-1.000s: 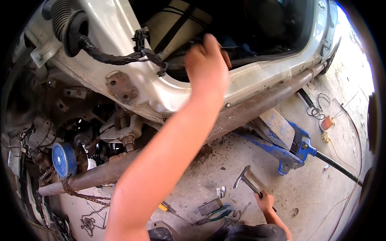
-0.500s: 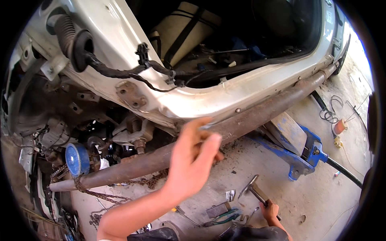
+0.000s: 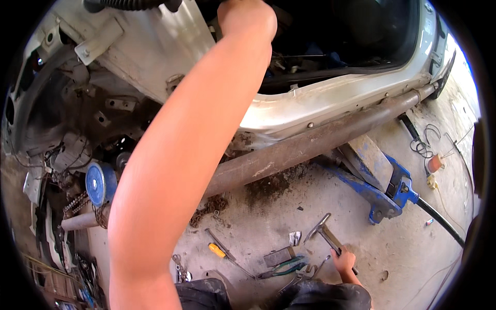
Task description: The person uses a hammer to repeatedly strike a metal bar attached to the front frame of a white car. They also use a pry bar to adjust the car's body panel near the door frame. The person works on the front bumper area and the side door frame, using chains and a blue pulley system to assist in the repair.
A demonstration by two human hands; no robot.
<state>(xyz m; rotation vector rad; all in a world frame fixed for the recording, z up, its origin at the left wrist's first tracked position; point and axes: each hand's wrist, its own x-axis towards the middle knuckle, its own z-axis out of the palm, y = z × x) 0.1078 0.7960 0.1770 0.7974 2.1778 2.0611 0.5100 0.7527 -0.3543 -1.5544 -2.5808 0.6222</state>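
Observation:
My left arm stretches up across the view, its hand [image 3: 248, 18] at the top edge by the white car body's door opening [image 3: 341, 31]. Those fingers run out of view, so what they touch is hidden. Low on the right, my right hand [image 3: 343, 258] is closed around the handle of a hammer [image 3: 331, 239], whose head points away from me above the concrete floor. On the floor left of the hammer lie pliers with green handles [image 3: 284, 267], an adjustable wrench [image 3: 304, 275], a metal block [image 3: 278, 256] and a tool with a yellow handle [image 3: 217, 250].
A long rusty pipe [image 3: 294, 152] runs along under the door sill [image 3: 289, 112]. Beneath it at right stands a blue jack [image 3: 395, 191] with a black handle. A rusty chain [image 3: 209, 208] and a blue round part [image 3: 98, 183] are at left. Cables [image 3: 426, 147] lie at far right.
My left hand has risen from in front of the pipe to the door opening at the top, its forearm now covering the middle. My right hand still holds the hammer low down.

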